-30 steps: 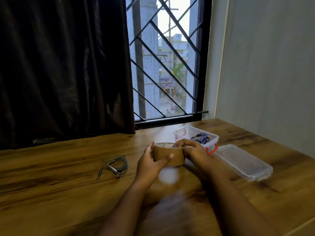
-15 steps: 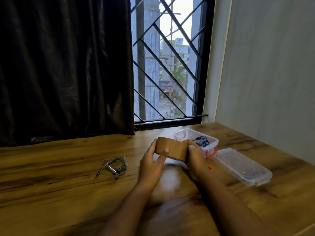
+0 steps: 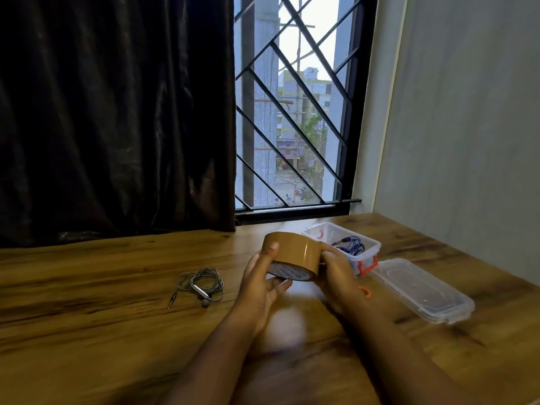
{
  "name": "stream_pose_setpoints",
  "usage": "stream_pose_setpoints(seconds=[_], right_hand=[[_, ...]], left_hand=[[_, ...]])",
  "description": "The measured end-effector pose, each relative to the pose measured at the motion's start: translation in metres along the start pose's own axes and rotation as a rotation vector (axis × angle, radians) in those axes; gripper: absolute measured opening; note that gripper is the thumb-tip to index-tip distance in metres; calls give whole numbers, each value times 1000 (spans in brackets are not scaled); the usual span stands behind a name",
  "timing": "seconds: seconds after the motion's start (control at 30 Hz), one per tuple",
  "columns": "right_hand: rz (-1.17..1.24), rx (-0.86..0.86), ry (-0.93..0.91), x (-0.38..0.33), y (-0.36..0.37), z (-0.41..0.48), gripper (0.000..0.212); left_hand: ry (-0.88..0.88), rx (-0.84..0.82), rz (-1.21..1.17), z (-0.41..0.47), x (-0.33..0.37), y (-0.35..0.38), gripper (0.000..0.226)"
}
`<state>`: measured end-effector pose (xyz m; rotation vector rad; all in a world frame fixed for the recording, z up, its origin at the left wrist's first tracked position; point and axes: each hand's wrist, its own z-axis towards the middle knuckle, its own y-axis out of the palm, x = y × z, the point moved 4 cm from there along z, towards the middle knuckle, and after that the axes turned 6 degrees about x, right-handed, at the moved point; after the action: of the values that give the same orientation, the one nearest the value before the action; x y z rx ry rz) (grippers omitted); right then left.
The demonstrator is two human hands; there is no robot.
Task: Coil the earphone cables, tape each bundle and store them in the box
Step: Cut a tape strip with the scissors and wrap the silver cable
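Earphone cable point(image 3: 201, 283) coiled grey, glossy brown tape roll point(image 3: 292, 252) (both hands)

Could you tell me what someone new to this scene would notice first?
First, the brown tape roll held above the wooden table between the left hand and right hand. Left of them lies a coiled grey earphone; to the right, an open box holding a blue cable, its lid alongside.

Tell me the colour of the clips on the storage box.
Orange-red clips on the clear box, shown in the head view.
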<state>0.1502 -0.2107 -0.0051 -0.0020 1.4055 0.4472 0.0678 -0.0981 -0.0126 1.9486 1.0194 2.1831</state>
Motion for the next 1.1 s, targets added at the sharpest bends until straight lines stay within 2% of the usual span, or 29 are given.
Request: stream_pose_setpoints(seconds=[0.1, 0.2, 0.27, 0.47, 0.63, 0.7, 0.77, 0.83, 0.9, 0.97, 1.03, 1.1], right_hand=[[-113, 7, -171, -9, 4, -4, 29], [-217, -149, -355, -20, 17, -17, 22], [-303, -214, -408, -17, 22, -20, 21], [-327, -193, -356, -8, 17, -12, 27], [-217, -181, -245, -1, 17, -10, 25], [-44, -144, -89, 1, 13, -9, 24], [30, -108, -20, 3, 10, -7, 34], [38, -87, -30, 3, 6, -4, 58], [29, -70, -55, 2, 6, -3, 65], [7, -68, -80, 1, 5, -3, 70], [-31, -59, -101, -2, 4, -3, 93], [-34, -63, -119, -4, 4, -4, 101]], left_hand=[[147, 119, 60, 3, 4, -7, 45], [307, 193, 328, 5, 6, -12, 59], [383, 188, 504, 2, 8, -11, 68], [624, 239, 764, -5, 19, -2, 50], [747, 280, 751, -9, 25, 0, 36], [735, 320, 690, -9, 26, -4, 27], [587, 314, 563, -3, 21, -11, 28], [360, 242, 427, 4, 12, -13, 47], [232, 165, 376, 6, 5, -13, 73], [219, 114, 436, 3, 4, -10, 88], [249, 89, 579, 1, 4, -6, 95], [262, 87, 655, 0, 3, -4, 107]])
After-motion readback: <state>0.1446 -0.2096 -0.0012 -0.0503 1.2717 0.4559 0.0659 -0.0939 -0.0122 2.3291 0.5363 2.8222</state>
